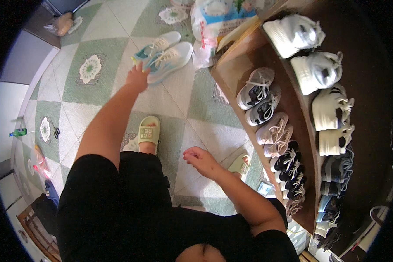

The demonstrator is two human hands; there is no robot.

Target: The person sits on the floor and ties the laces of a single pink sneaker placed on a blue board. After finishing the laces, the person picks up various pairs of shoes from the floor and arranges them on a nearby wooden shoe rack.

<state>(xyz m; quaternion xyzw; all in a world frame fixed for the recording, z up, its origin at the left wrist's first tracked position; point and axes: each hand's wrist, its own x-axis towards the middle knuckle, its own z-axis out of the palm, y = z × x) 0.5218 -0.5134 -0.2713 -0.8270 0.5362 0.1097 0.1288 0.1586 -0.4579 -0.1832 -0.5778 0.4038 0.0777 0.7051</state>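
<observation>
A pair of white and light-blue sneakers (172,59) with pale laces stands side by side on the tiled floor, toes pointing up and to the right. My left hand (138,77) is stretched out to their heel end, fingers spread. Whether its fingertips touch the sneakers I cannot make out. Over the floor between my feet hangs my right hand (201,161), its fingers loosely bent with nothing visible in them. Pale green slides are on my feet, the left slide (149,131) fully in sight and the right slide (240,167) partly behind my forearm.
A brown wooden shoe rack (308,131) fills the right side, with white sneakers (316,72), grey sneakers (260,94) and several other pairs in rows. Plastic bags (205,43) lie beyond its far corner. At the left are a green bottle (18,132) and dark scissors (56,132).
</observation>
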